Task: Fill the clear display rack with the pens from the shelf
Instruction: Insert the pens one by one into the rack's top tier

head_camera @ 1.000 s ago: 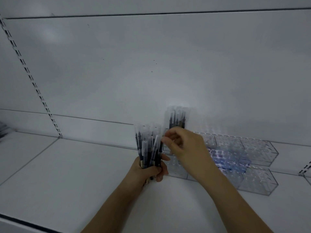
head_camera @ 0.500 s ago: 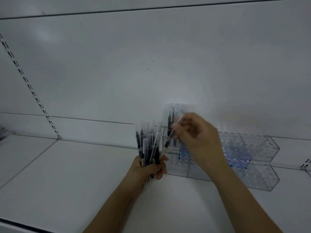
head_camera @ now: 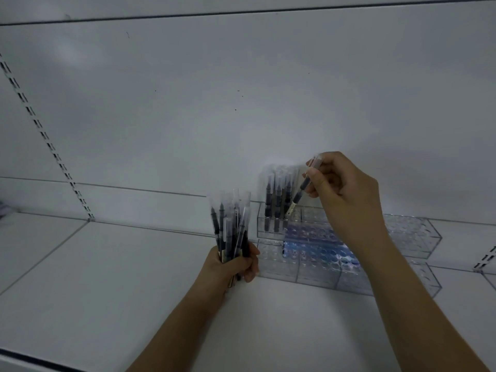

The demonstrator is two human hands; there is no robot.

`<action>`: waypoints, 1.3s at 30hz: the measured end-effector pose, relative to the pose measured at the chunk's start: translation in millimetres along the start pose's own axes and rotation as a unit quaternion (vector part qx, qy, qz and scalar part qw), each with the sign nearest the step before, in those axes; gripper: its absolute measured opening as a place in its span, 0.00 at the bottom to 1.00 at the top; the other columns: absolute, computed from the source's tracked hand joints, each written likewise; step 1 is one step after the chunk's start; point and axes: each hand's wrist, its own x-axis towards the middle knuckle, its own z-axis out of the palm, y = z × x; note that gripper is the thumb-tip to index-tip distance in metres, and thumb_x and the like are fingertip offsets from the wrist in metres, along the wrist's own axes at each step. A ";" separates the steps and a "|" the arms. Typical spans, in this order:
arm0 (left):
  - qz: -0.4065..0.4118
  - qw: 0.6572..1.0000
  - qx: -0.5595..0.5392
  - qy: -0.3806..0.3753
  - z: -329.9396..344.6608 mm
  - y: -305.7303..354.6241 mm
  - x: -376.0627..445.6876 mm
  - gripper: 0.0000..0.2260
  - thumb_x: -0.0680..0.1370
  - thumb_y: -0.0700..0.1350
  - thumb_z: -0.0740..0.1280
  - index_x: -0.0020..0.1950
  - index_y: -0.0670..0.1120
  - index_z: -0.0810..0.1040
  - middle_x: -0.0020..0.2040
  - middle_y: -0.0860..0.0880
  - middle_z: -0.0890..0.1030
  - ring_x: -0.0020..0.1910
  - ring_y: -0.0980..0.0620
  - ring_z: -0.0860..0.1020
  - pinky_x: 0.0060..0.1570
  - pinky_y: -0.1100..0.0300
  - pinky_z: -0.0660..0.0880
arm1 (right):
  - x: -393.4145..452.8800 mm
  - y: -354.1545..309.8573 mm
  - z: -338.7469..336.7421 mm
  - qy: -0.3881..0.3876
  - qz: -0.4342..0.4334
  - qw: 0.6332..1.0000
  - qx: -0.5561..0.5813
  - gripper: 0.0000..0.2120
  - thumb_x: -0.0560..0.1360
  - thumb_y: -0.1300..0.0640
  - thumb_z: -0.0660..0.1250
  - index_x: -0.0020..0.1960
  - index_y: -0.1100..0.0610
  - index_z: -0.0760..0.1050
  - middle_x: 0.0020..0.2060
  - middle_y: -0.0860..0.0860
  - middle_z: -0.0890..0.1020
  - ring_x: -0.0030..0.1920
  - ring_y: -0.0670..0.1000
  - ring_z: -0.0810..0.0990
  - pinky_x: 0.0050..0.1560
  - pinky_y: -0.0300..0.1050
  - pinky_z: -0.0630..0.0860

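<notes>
Clear plastic forms the display rack (head_camera: 408, 237), a two-tiered block of round holes standing on the white shelf (head_camera: 107, 277) against the back panel (head_camera: 241, 103). A few pens (head_camera: 277, 200) stand upright in its upper left corner, perhaps four, though blur hides the count. Just above them the right hand (head_camera: 346, 191) pinches a single pen (head_camera: 302, 187), tilted, its lower tip over the rack. Left of the rack, the left hand (head_camera: 230, 267) grips a bundle of pens (head_camera: 230, 226) upright.
</notes>
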 end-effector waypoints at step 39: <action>-0.037 0.995 -0.017 -0.087 5.8 5.8 -7.1 0.07 0.70 0.40 0.70 0.45 0.39 0.79 0.31 0.41 0.76 0.27 0.49 0.71 0.30 0.59 0.70 | -42.3 7.3 46.4 -0.196 0.181 0.954 0.138 0.08 0.73 0.56 0.74 0.51 0.53 0.78 0.44 0.48 0.84 0.38 0.48 0.85 0.34 0.33 0.74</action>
